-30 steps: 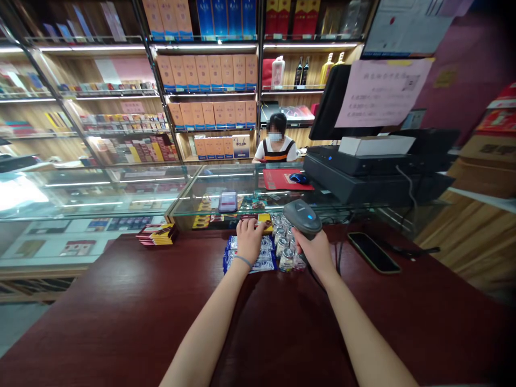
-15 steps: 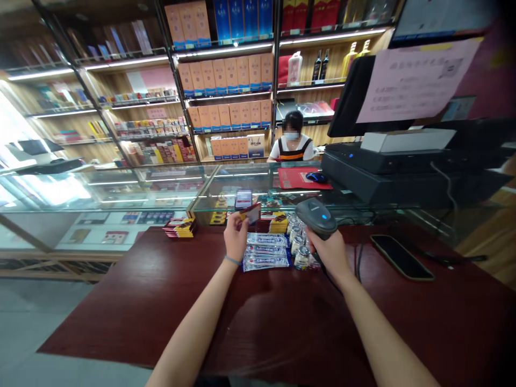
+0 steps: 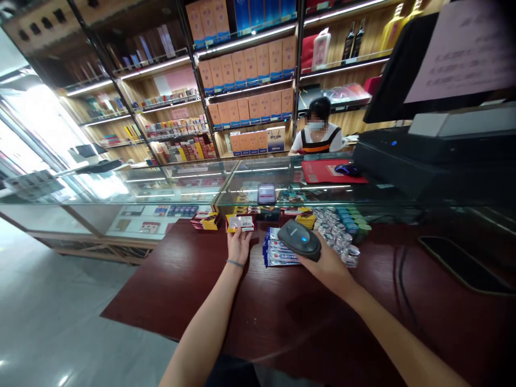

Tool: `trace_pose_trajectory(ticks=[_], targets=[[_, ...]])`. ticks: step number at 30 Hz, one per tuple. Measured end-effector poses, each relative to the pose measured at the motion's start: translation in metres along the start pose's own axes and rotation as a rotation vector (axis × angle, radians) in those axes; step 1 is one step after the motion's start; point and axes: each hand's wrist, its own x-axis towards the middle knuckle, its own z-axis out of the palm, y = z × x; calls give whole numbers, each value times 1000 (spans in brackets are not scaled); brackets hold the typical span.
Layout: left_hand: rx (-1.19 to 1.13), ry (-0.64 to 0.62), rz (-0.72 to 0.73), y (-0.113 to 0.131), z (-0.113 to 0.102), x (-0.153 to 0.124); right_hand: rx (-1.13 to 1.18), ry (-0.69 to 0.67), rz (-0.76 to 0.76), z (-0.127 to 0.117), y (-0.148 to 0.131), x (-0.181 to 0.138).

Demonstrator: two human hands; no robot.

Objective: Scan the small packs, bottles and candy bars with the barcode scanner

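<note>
My left hand (image 3: pixel 238 246) grips a small red and yellow snack packet (image 3: pixel 241 222) by its lower edge, its barcode side turned up toward me. In my right hand (image 3: pixel 327 269) is a black barcode scanner (image 3: pixel 299 239), its head angled left toward the packet. Under the scanner lie blue and white wrapped bars (image 3: pixel 278 257), partly hidden by it. Small clear jars with silvery lids (image 3: pixel 350 253) stand in rows just beyond my right hand. A stack of red and yellow packets (image 3: pixel 205 221) sits left of my left hand, another stack (image 3: pixel 305 217) behind the bars.
A phone (image 3: pixel 463 264) lies on the dark red table (image 3: pixel 169 285) at right. Green-lidded containers (image 3: pixel 363 230) stand behind the jars. A glass display counter (image 3: pixel 181 185) runs along the back, with a masked person (image 3: pixel 318 137) behind it. A monitor (image 3: pixel 399 64) stands at upper right.
My left hand has turned the packet flat, barcode side facing me, and moved nearer the left stack. The scanner has swung left over the wrapped bars. The view has shifted left.
</note>
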Motion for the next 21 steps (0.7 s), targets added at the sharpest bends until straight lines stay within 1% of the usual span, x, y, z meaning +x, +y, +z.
trace_pose_trajectory(ticks=[2,4,9,13,16,18,21], targets=[[-38,26,-12,0,-4,4,-15,-81,-11,8,-1,-4],[-39,39,-15,1,-8,7,-62,-127,-12,13,-2,-6],[89,-5,22,2,-16,13,-173,-197,-36,18,-1,-7],[52,11,37,2,-13,12,-173,-194,-17,18,-3,-7],[-56,52,4,4,-10,9,-188,-184,18,17,-2,-7],[-120,78,-10,6,-8,7,-208,-180,52,17,1,-6],[-146,113,-1,11,-7,6,-209,-191,85,17,9,-5]])
